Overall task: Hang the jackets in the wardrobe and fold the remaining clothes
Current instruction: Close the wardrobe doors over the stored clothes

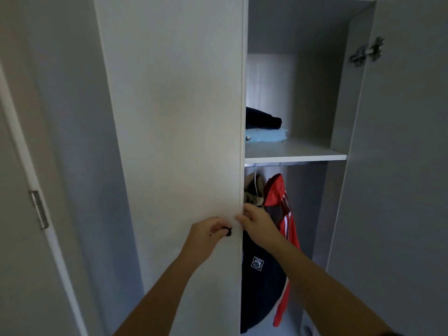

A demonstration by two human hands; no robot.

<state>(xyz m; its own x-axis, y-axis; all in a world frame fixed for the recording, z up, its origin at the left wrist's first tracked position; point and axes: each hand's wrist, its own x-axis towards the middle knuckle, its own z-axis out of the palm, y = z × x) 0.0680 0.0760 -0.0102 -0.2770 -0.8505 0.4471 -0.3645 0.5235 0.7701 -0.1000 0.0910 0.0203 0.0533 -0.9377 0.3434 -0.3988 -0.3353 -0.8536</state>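
Observation:
My left hand (207,235) grips the small black knob (228,231) on the wardrobe's left door (174,132). My right hand (257,220) curls its fingers round that door's right edge, beside the knob. Behind the door, on the rail (278,163), hang a red jacket with white stripes (283,214), a dark navy jacket with a white square logo (260,282) and a beige garment (253,190). On the shelf (295,151) above lie folded clothes: a dark item (263,118) on top of a light blue one (265,135).
The wardrobe's right door (400,166) stands swung open, its metal hinge (367,52) showing. To the left is a grey wall with a white door frame and a hinge (38,209). The upper compartment (303,25) holds nothing visible.

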